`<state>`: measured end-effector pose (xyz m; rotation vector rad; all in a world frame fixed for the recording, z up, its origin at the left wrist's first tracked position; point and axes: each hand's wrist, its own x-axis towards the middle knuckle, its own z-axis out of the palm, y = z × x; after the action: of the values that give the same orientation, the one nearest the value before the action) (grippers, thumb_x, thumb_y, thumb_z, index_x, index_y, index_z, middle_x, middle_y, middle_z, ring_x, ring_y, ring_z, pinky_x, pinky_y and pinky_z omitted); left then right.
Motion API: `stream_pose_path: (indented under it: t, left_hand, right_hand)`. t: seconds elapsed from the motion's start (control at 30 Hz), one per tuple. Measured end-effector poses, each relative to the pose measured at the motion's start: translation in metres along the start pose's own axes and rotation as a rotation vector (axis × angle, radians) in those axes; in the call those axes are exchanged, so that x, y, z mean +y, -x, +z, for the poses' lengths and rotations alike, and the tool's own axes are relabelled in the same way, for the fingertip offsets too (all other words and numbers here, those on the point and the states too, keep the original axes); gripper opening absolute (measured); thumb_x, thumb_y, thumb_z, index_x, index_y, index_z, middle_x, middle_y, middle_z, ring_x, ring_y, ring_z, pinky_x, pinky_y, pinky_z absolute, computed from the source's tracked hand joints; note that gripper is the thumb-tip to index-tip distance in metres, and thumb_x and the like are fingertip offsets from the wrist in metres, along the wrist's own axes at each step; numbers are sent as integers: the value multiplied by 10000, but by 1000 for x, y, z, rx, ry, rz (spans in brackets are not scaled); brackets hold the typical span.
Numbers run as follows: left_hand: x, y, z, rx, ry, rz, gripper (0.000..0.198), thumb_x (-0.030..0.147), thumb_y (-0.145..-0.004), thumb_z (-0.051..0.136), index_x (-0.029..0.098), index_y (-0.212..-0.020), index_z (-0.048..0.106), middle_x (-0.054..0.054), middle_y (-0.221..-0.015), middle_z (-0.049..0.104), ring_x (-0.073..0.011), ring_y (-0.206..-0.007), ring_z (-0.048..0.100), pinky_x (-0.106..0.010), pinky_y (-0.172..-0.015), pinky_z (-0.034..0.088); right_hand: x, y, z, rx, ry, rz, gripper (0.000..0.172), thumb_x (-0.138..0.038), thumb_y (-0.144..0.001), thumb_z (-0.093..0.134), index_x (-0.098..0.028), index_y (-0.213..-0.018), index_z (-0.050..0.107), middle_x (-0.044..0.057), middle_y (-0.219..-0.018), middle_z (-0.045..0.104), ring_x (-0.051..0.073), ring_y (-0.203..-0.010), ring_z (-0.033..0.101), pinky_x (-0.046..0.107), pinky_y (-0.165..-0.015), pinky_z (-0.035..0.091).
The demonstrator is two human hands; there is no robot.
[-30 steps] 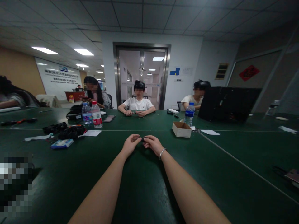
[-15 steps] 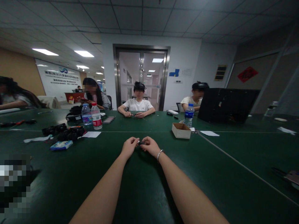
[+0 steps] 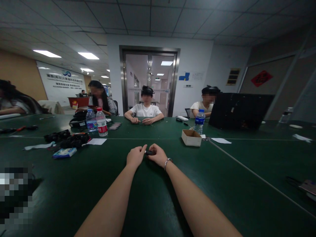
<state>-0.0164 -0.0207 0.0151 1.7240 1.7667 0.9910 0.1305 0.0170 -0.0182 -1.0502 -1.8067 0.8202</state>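
Observation:
Above the green table, my two hands meet around a small dark object with a shiny silver end; its exact kind is too small to make out. My right hand, with a silver bracelet at its wrist, pinches the dark body between thumb and fingers. At the silver end, my left hand is closed, its thumb raised against the tip. Part of the object is hidden by the fingers.
An open cardboard box and a water bottle stand ahead to the right, near a black monitor. On the left are two bottles, black gear and a blue-white packet. Co-workers sit across the table.
My left hand has shifted slightly left and its thumb has straightened upward. More of the dark object shows between my hands.

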Motion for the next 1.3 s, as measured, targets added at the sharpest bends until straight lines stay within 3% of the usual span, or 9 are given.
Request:
stream_pose_path:
  t: [0.13, 0.3, 0.57, 0.73, 0.9, 1.0, 1.1, 1.2, 1.3]
  left_hand:
    - [-3, -1, 1, 28, -21, -31, 543, 673, -752, 342, 209, -589, 574, -79, -616, 596, -210, -566, 525, -293, -547, 326]
    - [-1, 1, 0, 125, -122, 55, 537, 675, -742, 357, 204, -560, 540, -62, -584, 565, -200, -575, 511, -294, -586, 331]
    - [1, 1, 3, 158, -214, 181, 488, 638, -763, 391, 205, -567, 503, -38, -570, 518, -187, -556, 477, -277, -586, 297]
    - [2, 1, 5, 150, -319, 281, 485, 619, -803, 336, 207, -633, 528, -40, -607, 534, -188, -572, 482, -270, -590, 292]
    - [3, 5, 5, 100, -301, 301, 543, 637, -819, 261, 208, -673, 563, -52, -659, 570, -194, -608, 508, -276, -591, 307]
    - [3, 6, 1, 36, -243, 239, 572, 651, -818, 229, 212, -728, 585, -56, -708, 599, -201, -641, 537, -277, -577, 324]
    - [3, 7, -5, -53, -177, 131, 579, 646, -822, 218, 209, -807, 597, -54, -747, 618, -198, -674, 564, -273, -583, 364]
    - [2, 6, -8, -141, -149, 59, 563, 619, -835, 218, 201, -839, 594, -46, -768, 625, -190, -688, 575, -276, -600, 401]
    - [0, 5, -7, -163, -149, 51, 556, 598, -844, 213, 198, -823, 597, -45, -771, 626, -189, -687, 578, -288, -615, 417]
  right_hand:
    - [-3, 1, 1, 14, 68, -51, 282, -142, -572, 680, -184, -779, 494, -55, -686, 511, 113, -614, 471, 212, -556, 365]
    - [-11, 3, 7, -8, 148, -111, 225, -195, -614, 677, -185, -765, 510, -49, -673, 521, 115, -612, 462, 221, -563, 357]
    - [-21, 4, 8, 76, 224, -34, 107, -224, -650, 677, -170, -693, 595, -8, -692, 593, 147, -657, 514, 256, -595, 387]
    - [-20, 4, 9, 17, 36, 157, 151, -47, -678, 587, -166, -763, 625, -9, -586, 574, 122, -508, 527, 222, -466, 402]
    - [-19, 4, 3, -55, -174, 243, 166, -53, -709, 600, -167, -816, 543, -29, -595, 583, 76, -395, 499, 161, -344, 379]
    - [-18, 7, -18, -108, -235, 314, 292, -76, -645, 691, -173, -789, 456, -50, -548, 573, 82, -353, 496, 149, -298, 362]
    - [-17, 24, -55, -217, -290, 398, 389, -158, -579, 771, -166, -764, 430, 1, -658, 636, 85, -370, 525, 157, -309, 393]
    - [-23, 60, -99, -229, -386, 462, 426, -235, -574, 791, -161, -792, 433, 73, -869, 658, 113, -536, 618, 211, -487, 518]
    - [-38, 107, -142, -219, -343, 498, 360, -300, -638, 755, -152, -825, 485, 113, -1020, 618, 123, -655, 634, 241, -604, 535]
